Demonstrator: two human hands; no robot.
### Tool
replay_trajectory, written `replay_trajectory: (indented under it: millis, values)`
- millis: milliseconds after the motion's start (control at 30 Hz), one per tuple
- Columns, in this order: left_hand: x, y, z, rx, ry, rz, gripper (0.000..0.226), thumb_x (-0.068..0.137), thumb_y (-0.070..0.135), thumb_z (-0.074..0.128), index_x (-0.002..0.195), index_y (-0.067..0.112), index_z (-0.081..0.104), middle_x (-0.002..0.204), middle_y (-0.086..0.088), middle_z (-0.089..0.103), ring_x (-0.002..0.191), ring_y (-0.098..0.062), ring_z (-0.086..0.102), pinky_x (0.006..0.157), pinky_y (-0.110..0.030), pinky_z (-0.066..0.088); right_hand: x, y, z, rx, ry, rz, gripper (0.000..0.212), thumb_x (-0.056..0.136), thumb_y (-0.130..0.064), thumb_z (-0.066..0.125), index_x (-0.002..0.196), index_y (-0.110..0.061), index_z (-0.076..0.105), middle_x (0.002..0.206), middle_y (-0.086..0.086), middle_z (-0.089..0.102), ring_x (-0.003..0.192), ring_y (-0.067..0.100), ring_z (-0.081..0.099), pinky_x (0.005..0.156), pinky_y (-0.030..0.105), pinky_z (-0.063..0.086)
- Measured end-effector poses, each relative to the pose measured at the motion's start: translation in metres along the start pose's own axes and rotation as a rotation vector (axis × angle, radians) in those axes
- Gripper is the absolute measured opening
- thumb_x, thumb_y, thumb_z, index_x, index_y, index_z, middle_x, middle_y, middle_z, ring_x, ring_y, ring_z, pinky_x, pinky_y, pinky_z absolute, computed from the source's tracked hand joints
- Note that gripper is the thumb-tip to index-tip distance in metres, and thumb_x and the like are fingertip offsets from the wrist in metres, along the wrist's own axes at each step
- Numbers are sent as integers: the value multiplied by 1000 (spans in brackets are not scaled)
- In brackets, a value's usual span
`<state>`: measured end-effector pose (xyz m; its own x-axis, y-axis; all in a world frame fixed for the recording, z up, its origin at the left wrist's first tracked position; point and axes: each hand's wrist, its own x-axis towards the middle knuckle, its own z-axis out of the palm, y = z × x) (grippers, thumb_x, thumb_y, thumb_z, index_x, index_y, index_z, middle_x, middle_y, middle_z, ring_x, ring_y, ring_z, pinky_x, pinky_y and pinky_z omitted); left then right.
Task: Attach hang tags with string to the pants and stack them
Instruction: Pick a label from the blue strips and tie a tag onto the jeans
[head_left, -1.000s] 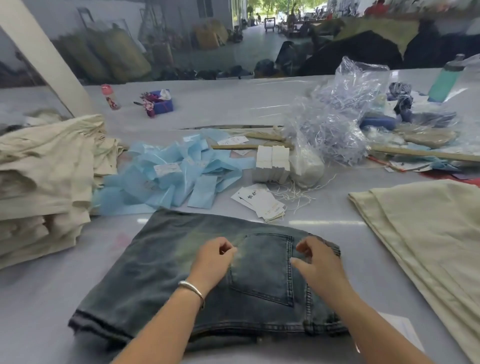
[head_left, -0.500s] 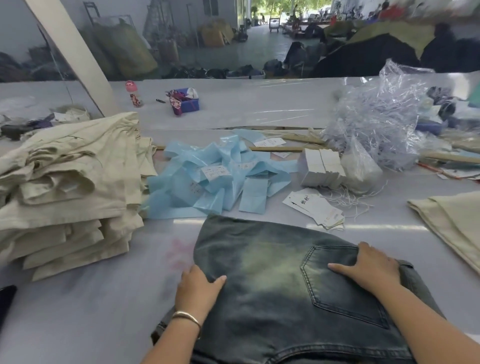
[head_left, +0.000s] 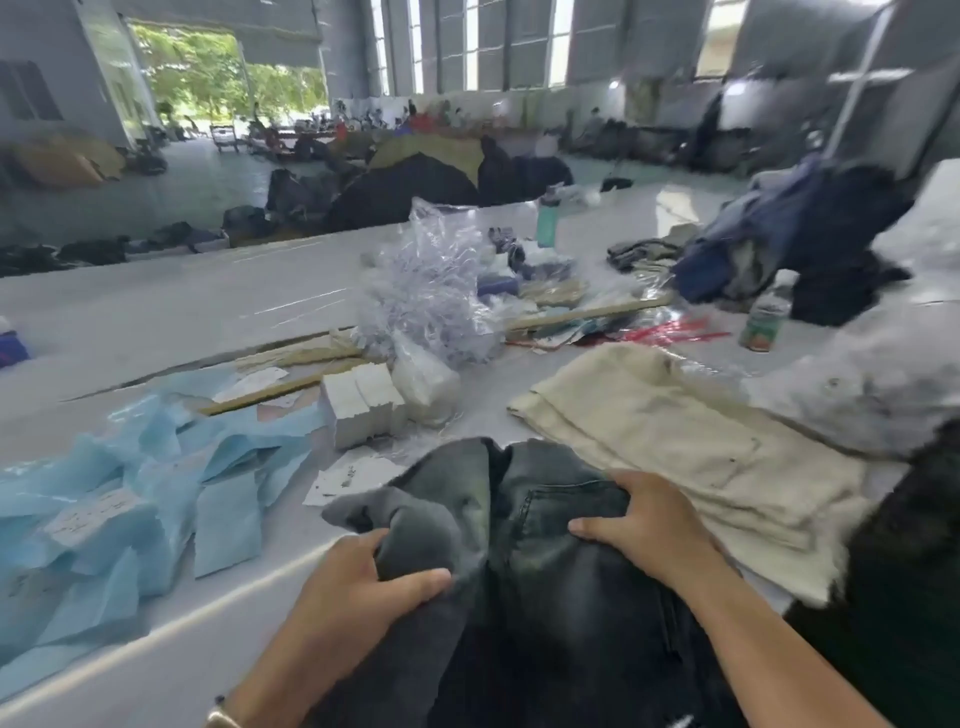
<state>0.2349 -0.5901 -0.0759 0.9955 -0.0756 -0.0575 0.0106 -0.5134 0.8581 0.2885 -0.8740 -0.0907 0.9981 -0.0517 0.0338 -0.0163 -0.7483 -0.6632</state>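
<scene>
Lifting from its earlier flat lie, the dark denim pants (head_left: 524, 545) now bunch at lower centre. The left hand (head_left: 358, 587) grips a fold; the right hand (head_left: 644, 525) clutches the pocket area. Beige pants (head_left: 691, 447) lie at right, suggesting a transfer toward that stack.

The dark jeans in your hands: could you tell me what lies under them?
Under the dark jeans, one corner of a white printed tag shows at their far-left edge. Whatever else lies beneath is covered.
</scene>
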Motion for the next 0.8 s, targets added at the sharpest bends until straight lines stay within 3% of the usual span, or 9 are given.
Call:
replay_trajectory:
  millis: [133,233,400,467,567,667,733,800]
  values:
    - [60,73,35,-141,-26,166,11,76,21,80,81,30,76,74,1,76,68,-13,73,57,-23,56,1,28,-84,53,334,97,31,64,-41,84,91,-33,72,85,-14,71,84,11,66,77,32,54]
    - [115,120,58,-162,74,256,12,78,18,78,76,30,77,69,9,74,60,-3,68,53,-15,52,13,49,-143,81,521,149,36,64,-42,83,96,-27,72,84,-13,70,84,13,65,77,33,54]
    - [225,186,76,59,158,340,17,91,26,65,78,19,70,68,5,71,70,-21,66,68,-37,50,59,80,-213,229,649,203,29,56,-38,86,77,-23,73,69,-8,71,70,15,68,71,40,57]
    - [271,210,83,189,171,347,19,93,29,60,85,14,67,81,-9,71,80,-32,65,78,-44,51,85,94,-228,294,663,225,29,51,-39,86,70,-22,72,63,-7,71,65,16,68,67,41,59]
    - [333,225,102,434,232,312,23,95,34,57,93,13,64,99,-18,68,92,-36,60,82,-41,45,130,124,-236,335,681,256,30,54,-40,85,71,-20,71,65,-5,70,66,17,68,67,39,58]
    - [371,207,134,769,348,303,29,92,35,60,105,10,66,113,-22,63,108,-42,55,88,-46,46,172,165,-223,131,559,390,39,74,-43,75,98,-14,64,94,2,66,87,23,62,73,37,52]
    - [381,180,165,798,268,314,23,90,30,61,101,11,69,110,-19,66,107,-40,57,88,-45,48,187,194,-203,-188,405,433,49,83,-40,67,123,-15,52,121,9,53,108,29,51,84,39,47]
    - [381,146,205,762,57,274,22,91,25,57,103,12,70,112,-12,68,106,-31,60,90,-40,48,195,214,-177,-321,281,338,51,87,-36,63,133,-21,47,133,6,47,121,28,45,93,40,44]
